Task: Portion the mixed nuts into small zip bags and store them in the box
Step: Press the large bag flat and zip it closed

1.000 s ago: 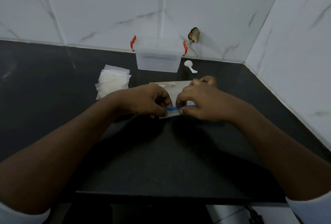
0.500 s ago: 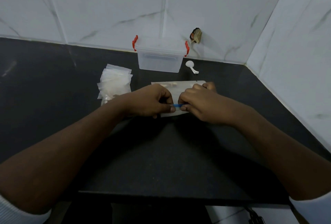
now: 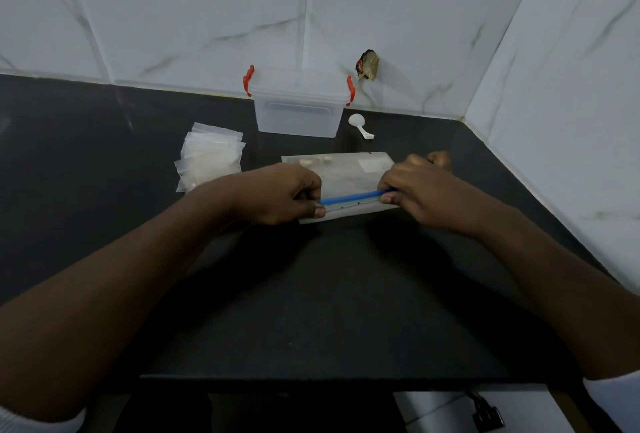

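Light: dim, cool, even, from overhead.
Shadows: soft, under left hand (image 3: 281, 194) and right hand (image 3: 423, 190) on the dark bench (image 3: 329, 294).
Edges: wide-angle bending of wall tiles (image 3: 173, 17).
Sharpness: slightly soft, grainy.

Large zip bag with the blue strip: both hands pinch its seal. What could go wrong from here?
1. The left hand and right hand pinch the blue strip at opposite ends; a sharp pull might tear the large zip bag or scatter the nuts onto the counter.
2. The loose stack of small zip bags lies by the left forearm and could get swept aside.
3. The box has its lid on, delaying storage.
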